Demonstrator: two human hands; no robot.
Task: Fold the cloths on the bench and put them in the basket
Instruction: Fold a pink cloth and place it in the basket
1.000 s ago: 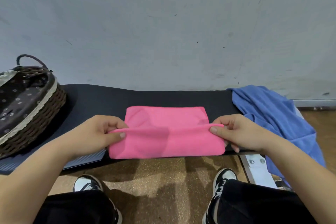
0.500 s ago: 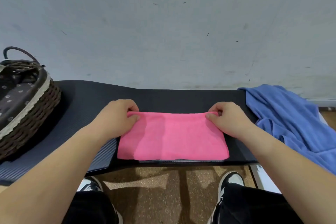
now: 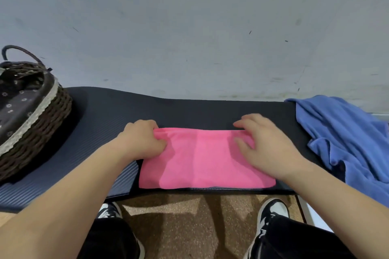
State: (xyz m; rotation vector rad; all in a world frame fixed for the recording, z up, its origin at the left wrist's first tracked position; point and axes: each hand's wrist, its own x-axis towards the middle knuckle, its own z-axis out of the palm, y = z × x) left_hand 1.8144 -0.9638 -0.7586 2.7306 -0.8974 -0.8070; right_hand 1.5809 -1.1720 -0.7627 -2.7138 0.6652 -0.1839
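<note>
A pink cloth lies folded in a flat rectangle at the front edge of the black padded bench. My left hand pinches its far left corner with curled fingers. My right hand rests on the cloth's right part with its fingers spread and relaxed. A crumpled blue cloth lies unfolded on the bench's right end and hangs over its edge. The dark wicker basket with a patterned lining stands at the left end, with no cloth visible inside.
A grey wall rises right behind the bench. Below the front edge I see brown speckled floor, my two black-and-white shoes and dark trouser legs. A grey ribbed mat covers the bench's left part under the basket.
Both hands carried the pink cloth's near edge away from me and laid it on the far edge, halving the cloth. My right hand has since let go and flattened onto it.
</note>
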